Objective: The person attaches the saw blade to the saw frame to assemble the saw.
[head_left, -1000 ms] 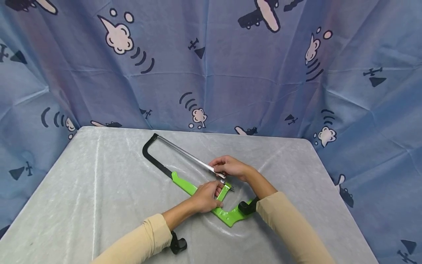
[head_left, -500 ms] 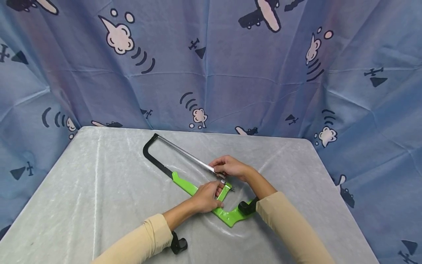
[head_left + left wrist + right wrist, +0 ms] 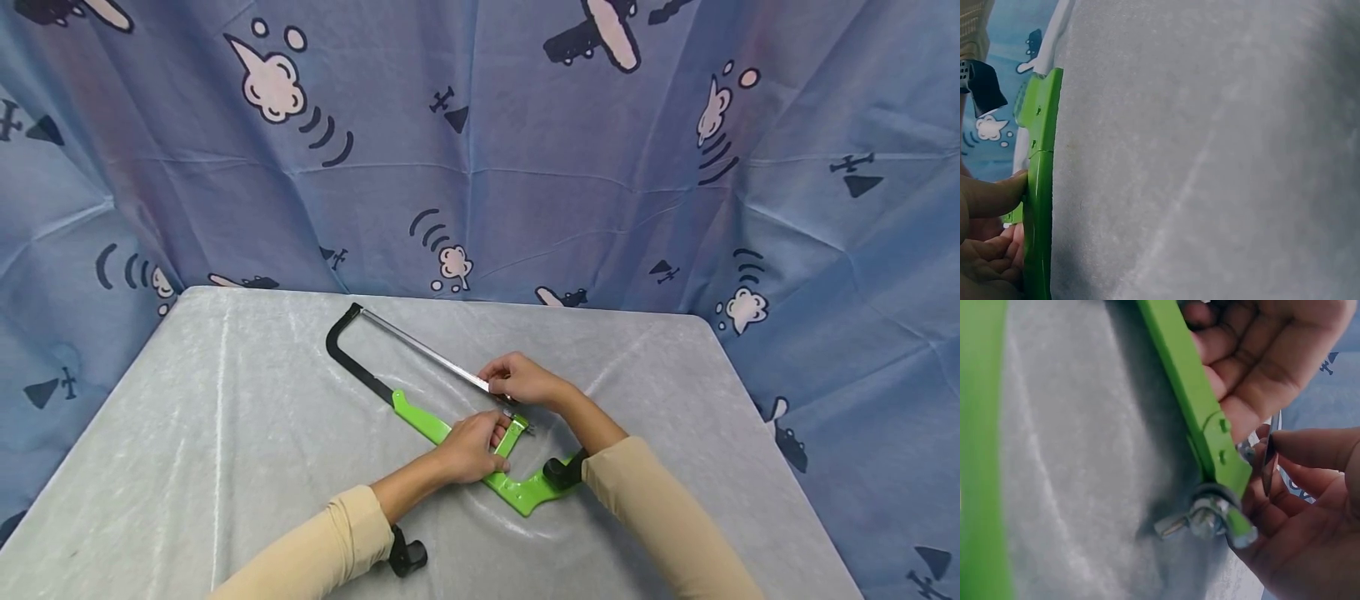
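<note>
A hacksaw lies on the table, its green frame (image 3: 417, 418) running into a black front bow (image 3: 341, 350). From the bow's far tip a thin silver blade (image 3: 423, 347) stretches toward my right hand (image 3: 528, 382). In the right wrist view, my right thumb and fingers pinch the blade's near end (image 3: 1269, 464), close beside the metal fitting on the green post (image 3: 1213, 434). A wing nut (image 3: 1207, 519) sits on the post's outer side. My left hand (image 3: 468, 450) grips the green frame, thumb on the bar and fingers curled by the post. Whether blade and fitting touch is hidden.
A grey cloth covers the table (image 3: 262, 467). Behind it hangs a blue patterned curtain (image 3: 510, 183). Black wrist devices show at the left cuff (image 3: 407, 557) and at the right cuff (image 3: 562, 472), the latter over the saw's handle.
The blade's near end has turned in my right fingers, from a bright face to a darker one, and sits slightly nearer the green post. My left hand and the frame stay put.
</note>
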